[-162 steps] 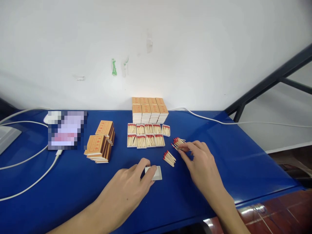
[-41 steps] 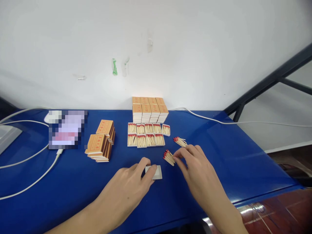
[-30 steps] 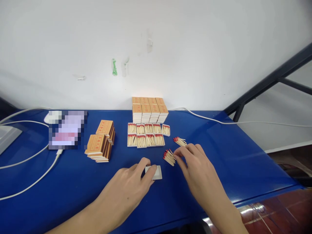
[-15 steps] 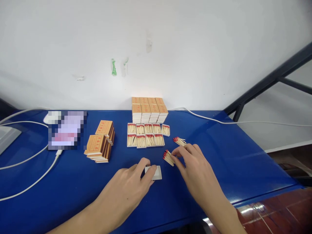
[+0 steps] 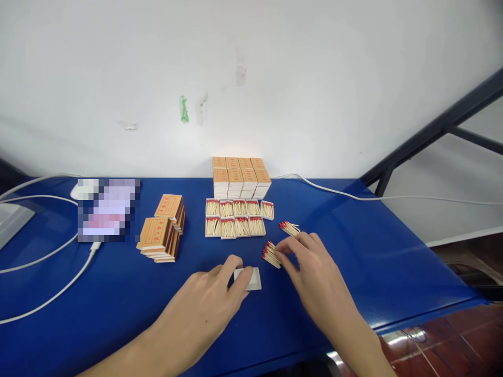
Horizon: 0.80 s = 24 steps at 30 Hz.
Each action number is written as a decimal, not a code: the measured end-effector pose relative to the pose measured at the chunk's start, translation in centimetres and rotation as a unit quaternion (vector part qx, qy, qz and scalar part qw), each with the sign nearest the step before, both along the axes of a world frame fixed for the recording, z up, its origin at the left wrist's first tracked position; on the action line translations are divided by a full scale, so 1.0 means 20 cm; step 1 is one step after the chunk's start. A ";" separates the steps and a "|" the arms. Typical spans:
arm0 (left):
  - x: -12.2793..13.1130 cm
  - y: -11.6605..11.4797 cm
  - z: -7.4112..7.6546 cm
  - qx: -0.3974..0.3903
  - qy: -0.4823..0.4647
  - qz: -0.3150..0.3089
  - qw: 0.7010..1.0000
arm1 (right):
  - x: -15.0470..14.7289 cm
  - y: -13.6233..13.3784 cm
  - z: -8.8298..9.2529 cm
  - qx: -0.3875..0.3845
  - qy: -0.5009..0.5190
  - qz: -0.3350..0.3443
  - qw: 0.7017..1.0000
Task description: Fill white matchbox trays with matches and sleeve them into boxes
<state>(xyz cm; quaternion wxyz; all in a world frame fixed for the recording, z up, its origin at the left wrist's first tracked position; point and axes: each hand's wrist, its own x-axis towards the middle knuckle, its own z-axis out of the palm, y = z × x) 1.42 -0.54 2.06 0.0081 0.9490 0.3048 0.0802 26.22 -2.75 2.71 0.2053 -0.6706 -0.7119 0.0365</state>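
Observation:
An empty white matchbox tray (image 5: 254, 279) is gripped between the thumb and fingers of my left hand (image 5: 214, 293), low over the blue table. To its right, my right hand (image 5: 310, 267) pinches the tail ends of a bunch of red-headed matches (image 5: 270, 255). Behind those fingers lies a second loose bunch of matches (image 5: 288, 228), partly covered by the hand. Farther back, several white trays filled with matches (image 5: 236, 226) sit side by side in two rows.
Closed orange matchboxes (image 5: 241, 178) are stacked against the wall. More orange matchbox covers (image 5: 157, 234) stand piled at left. A blurred-out phone (image 5: 108, 209) with a white cable (image 5: 84, 269) lies on the far left. Another cable (image 5: 334, 189) runs along the back right.
Almost nothing differs. My right fingertips have shifted very slightly left on the match bunch; my left hand keeps the tray in the same place.

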 end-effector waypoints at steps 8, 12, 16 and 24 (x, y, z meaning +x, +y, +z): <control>-0.01 0.00 0.00 0.000 0.007 -0.002 1.000 | 0.09 0.02 0.03 0.030 -0.002 -0.028 0.999; 0.00 0.00 0.00 0.001 0.003 -0.001 1.000 | 0.16 0.07 -0.01 0.063 -0.035 -0.058 0.996; 0.00 0.00 -0.01 0.000 0.000 -0.001 1.000 | 0.19 0.11 -0.07 0.066 -0.043 -0.055 0.995; 0.00 0.00 0.00 -0.006 -0.003 0.003 1.000 | 0.14 0.08 -0.07 0.044 -0.024 -0.034 0.998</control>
